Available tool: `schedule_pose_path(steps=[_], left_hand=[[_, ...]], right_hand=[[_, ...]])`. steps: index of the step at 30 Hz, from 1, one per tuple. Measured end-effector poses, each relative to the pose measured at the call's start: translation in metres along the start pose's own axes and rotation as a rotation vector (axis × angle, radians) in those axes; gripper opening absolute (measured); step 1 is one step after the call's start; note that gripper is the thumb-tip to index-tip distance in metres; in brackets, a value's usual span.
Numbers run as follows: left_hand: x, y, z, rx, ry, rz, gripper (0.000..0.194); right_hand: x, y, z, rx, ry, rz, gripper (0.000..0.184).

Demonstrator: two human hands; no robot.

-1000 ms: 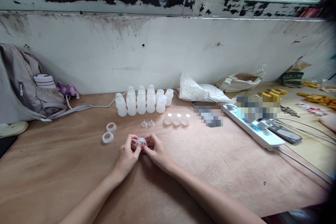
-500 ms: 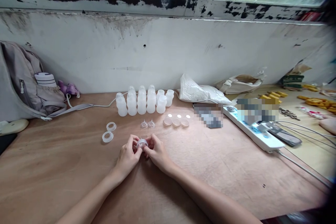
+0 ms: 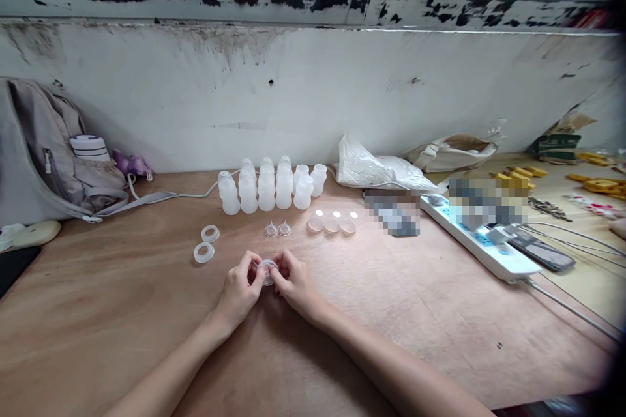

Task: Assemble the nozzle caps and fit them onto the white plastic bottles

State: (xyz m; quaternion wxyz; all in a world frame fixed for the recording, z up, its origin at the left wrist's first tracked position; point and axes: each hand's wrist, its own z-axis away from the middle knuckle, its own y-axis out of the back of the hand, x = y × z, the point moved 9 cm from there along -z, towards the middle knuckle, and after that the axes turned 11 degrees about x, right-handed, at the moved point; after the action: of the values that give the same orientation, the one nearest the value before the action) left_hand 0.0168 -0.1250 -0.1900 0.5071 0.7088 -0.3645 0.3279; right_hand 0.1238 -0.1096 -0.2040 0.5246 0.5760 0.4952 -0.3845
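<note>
- Left hand (image 3: 241, 290) and right hand (image 3: 296, 283), fingers curled, pinch one clear ring (image 3: 267, 277) between them, over the middle of the surface (image 3: 122, 287).
- Seemingly finished: the capped bottles (image 3: 267, 197) at 12 o'clock from the hands.
- Seemingly left: three open bottles (image 3: 303, 194) towards 1, two loose rings (image 3: 203, 260) at 10, two teats (image 3: 270, 231) near 12, three clear caps (image 3: 331, 227) at 2.
- Since the earlier frame, the held ring's tilt has changed; loose pieces lie unmoved.

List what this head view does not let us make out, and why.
Head view: sides of the clear round part; left hand and right hand cover them.
Head view: flat item beside the power strip; pixelation masks it.
Head view: dark object; the picture's left edge cuts it off.
</note>
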Motion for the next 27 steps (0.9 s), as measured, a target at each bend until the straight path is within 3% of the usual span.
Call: schedule_pose_path(steps=[21,24,27], left_hand=[[-0.002,-0.001,0.003,-0.007,0.007,-0.092,0.011],[-0.003,0.003,0.002,0.024,0.012,-0.123,0.012],[-0.006,0.009,0.001,0.05,0.039,-0.134,0.012]], right_hand=[[-0.006,0.003,0.002,0.005,0.07,-0.032,0.01],[-0.005,-0.004,0.005,-0.113,-0.006,-0.198,0.012],[-0.002,-0.013,0.006,-0.255,-0.145,-0.434,0.027]])
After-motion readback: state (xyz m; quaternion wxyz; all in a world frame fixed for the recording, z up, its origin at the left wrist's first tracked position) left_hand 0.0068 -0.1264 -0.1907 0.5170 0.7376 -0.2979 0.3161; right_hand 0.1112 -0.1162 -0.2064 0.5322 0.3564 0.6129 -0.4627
